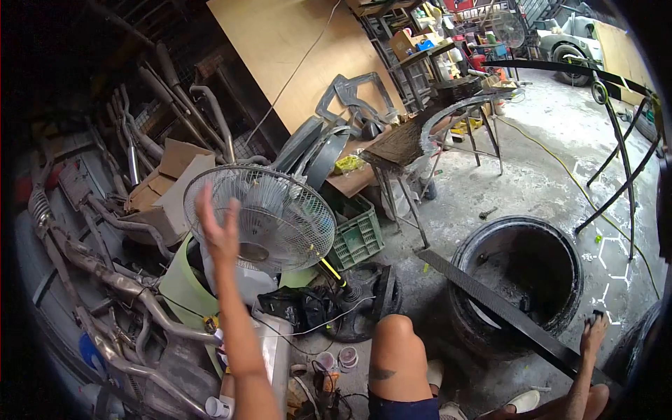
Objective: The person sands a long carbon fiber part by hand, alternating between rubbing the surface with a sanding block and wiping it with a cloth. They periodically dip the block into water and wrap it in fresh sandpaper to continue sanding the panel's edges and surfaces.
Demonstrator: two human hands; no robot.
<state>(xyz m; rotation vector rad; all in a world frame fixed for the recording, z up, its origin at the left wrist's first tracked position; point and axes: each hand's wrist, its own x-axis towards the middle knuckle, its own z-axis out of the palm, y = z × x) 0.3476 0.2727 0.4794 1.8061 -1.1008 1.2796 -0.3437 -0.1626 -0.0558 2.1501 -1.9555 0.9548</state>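
Note:
My left hand (221,227) is raised in front of a standing fan (301,220), its fingers apart and slightly blurred, holding nothing. It overlaps the fan's round wire grille in this view. At the lower right, my right hand (595,333) is closed around a small dark block (597,314). Close beside that hand, a long black strip with a woven, carbon-like surface (514,320) slants across the top of a round black hollow drum (575,280). The strip's near end runs down by my right forearm and leg.
Metal exhaust pipes (112,276) crowd the left side. A green crate (358,234) stands behind the fan, and a work stand (395,148) holds a curved part. Cords and small tubs (348,358) lie near my knee. A yellow hose (553,157) crosses the concrete floor.

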